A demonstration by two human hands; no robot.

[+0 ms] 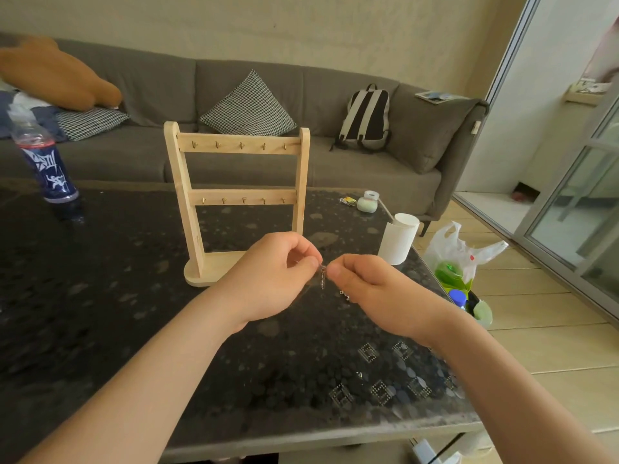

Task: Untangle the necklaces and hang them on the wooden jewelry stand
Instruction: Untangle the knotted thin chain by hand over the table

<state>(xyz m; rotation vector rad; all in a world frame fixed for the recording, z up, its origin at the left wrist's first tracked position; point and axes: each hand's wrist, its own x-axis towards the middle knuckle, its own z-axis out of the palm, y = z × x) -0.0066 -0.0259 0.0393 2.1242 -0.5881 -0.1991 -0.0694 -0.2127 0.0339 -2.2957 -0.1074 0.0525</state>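
Silver necklace chain [323, 279]: pinched betw. left hand [274, 272] & right hand [365, 283], just before wooden stand [234, 195].

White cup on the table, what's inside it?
A thin wooden stick pokes out of the top of the white cup. The cup's wall hides anything else inside, so I can't tell.

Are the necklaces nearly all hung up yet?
Not yet. Nothing looks done: the pale wooden jewelry stand is bare. Right now the left hand and right hand pinch a thin silvery chain tangle. Untangling and hanging remain.
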